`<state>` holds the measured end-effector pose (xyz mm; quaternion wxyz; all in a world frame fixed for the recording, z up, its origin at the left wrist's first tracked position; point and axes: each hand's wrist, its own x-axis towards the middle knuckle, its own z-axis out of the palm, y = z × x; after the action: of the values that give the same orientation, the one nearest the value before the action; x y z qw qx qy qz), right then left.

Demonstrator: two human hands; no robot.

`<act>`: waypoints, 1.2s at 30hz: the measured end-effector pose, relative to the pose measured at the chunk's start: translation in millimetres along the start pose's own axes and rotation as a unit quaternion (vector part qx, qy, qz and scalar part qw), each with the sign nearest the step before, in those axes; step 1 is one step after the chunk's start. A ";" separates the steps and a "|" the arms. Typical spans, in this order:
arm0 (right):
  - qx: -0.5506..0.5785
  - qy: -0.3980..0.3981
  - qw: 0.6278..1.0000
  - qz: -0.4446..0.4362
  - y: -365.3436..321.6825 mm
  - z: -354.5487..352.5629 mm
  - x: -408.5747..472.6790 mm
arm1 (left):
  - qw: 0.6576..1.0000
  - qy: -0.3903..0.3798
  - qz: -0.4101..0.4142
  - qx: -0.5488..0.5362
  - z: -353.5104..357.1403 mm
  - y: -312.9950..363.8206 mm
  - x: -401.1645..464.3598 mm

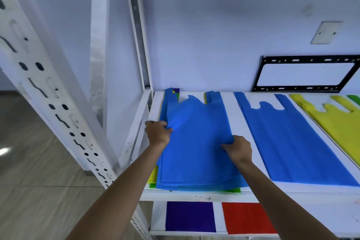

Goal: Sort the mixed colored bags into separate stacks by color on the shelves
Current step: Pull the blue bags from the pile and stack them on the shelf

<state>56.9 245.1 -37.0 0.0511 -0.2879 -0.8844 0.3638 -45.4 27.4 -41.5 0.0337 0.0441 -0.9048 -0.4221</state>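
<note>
A blue bag (196,132) lies on top of the mixed pile at the left of the upper white shelf (230,111). Yellow, green and purple edges (153,178) of other bags stick out from under it. My left hand (157,134) grips the blue bag's left edge. My right hand (238,149) pinches its right side, bunching the fabric. To the right lies a separate stack of blue bags (292,142), and further right a yellow stack (335,122) with a green edge (355,98) behind it. On the lower shelf sit a purple stack (190,216) and a red stack (247,217).
White perforated shelf posts (50,103) stand at the left, with a tiled floor (29,181) beyond. A black metal bracket (303,76) leans against the wall behind the shelf. A small wall plate (326,32) is above it.
</note>
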 end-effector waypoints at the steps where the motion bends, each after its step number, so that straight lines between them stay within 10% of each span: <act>1: -0.001 -0.001 1.000 -0.007 -0.1 0.2 0.1 | 0.999 0.003 -0.037 -0.022 -0.3 3.1 2.5; 7: 0.008 -0.037 0.999 0.004 -1.2 3.5 0.2 | 0.936 -0.131 -0.234 -0.229 -2.8 1.5 13.3; 17: -0.037 -0.084 0.995 0.036 -1.3 1.9 4.0 | 0.917 -0.257 -0.237 -0.194 -13.4 -10.7 4.4; 36: -0.035 -0.076 0.993 0.083 6.8 -14.4 -2.2 | 0.926 -0.254 -0.183 -0.209 -25.7 -3.5 -10.0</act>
<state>66.2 256.6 -30.8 -0.0570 -0.3333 -0.8710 0.3565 -32.8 6.7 -27.9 -0.2668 0.0925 -0.7503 -0.5978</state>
